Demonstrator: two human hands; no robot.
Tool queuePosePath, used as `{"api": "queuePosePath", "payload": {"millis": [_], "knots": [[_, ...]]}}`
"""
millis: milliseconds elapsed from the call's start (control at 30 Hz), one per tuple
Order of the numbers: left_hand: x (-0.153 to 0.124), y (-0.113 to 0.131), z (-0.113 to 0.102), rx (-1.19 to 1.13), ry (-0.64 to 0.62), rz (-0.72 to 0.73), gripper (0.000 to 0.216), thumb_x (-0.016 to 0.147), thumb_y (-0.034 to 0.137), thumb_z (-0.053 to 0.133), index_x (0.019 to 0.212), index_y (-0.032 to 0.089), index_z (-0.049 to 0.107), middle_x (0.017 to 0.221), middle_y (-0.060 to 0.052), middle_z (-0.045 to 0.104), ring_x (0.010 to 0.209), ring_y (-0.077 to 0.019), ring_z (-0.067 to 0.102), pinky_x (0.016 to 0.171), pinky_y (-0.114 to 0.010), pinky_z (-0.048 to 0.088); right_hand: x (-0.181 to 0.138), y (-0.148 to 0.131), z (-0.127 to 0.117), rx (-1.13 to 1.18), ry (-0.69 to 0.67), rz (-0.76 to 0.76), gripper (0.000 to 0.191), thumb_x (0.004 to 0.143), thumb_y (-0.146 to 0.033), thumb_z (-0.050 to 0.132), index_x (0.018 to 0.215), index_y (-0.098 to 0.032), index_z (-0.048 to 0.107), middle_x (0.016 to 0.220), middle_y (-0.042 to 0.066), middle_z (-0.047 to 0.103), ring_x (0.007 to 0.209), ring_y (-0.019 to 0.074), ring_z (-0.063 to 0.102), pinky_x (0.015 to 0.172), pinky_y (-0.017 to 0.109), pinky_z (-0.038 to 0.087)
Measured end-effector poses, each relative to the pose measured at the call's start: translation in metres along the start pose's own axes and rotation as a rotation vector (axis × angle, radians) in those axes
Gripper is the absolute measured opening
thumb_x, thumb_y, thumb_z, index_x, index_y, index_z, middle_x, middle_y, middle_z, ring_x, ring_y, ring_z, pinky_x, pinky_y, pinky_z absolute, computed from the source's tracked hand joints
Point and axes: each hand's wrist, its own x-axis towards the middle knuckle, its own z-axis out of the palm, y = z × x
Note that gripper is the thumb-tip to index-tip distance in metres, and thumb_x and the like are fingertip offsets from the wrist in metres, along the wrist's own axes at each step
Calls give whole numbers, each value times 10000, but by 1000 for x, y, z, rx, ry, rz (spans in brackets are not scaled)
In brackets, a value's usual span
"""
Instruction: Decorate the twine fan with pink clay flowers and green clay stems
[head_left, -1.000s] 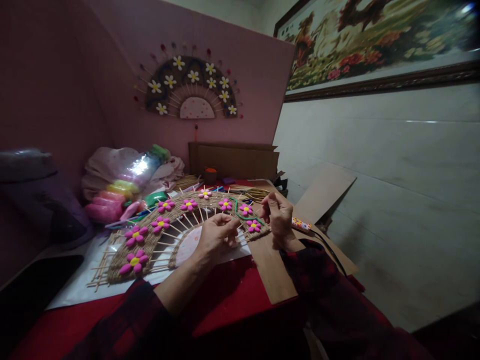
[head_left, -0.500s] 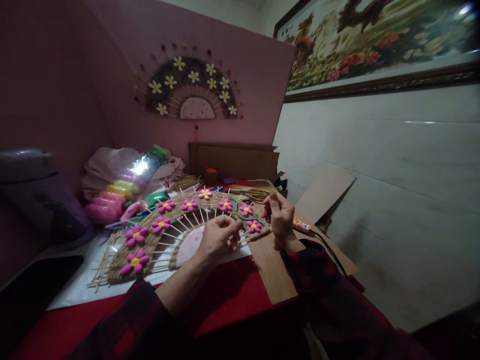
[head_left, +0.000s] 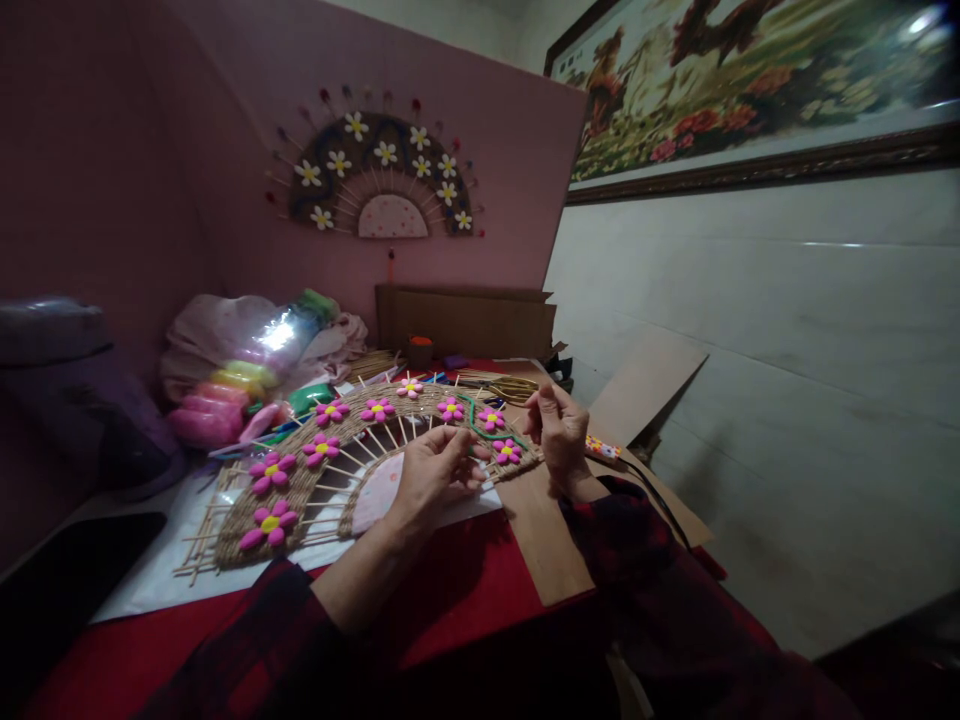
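Note:
A fan-shaped panel (head_left: pixel 300 500) of woven cord and thin sticks lies on the white sheet. Pink clay flowers (head_left: pixel 273 522) with yellow centres dot its band, and a thin green clay strand (head_left: pixel 475 420) curves between the flowers at its right end. My left hand (head_left: pixel 435 470) hovers over the panel's inner right part, fingers bent toward the thumb; whatever lies between them is too small to make out. Beside the panel's right end, my right hand (head_left: pixel 559 435) is raised, fingers curled and thumb up against them. Its grip hides anything inside.
Bagged coloured clay (head_left: pixel 244 385) and a green packet (head_left: pixel 311 398) lie behind the panel. Scissors (head_left: pixel 514 388) rest at the back right. Cardboard (head_left: pixel 547 550) covers the right side of the red cloth (head_left: pixel 442 590). A dark flat object (head_left: pixel 82 560) sits at left. A finished fan (head_left: pixel 386 175) hangs behind.
My left hand's fingers have shifted slightly and parted a little; the green speck seen at their tips before no longer shows. My right hand and the panel have stayed put.

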Motion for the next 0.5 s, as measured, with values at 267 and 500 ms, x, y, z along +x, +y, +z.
{"api": "queuePosePath", "payload": {"millis": [267,500], "knots": [[2,5,-2,-37,-4,1,376,547,367,808,669,136,538,527,1,622,368,-69,499,363,-176,413,1,-1,0,2,11,1,403,842,-535,497,675,-171,538,408,-55,473,325,57,369,338,175,271],[-2,5,-1,-48,-56,-1,344,597,366,781,722,127,566,584,-6,644,349,-49,474,327,-151,352,1,2,0,-15,10,12,419,827,-558,504,670,-171,535,410,-53,475,331,57,380,343,174,272]]}}
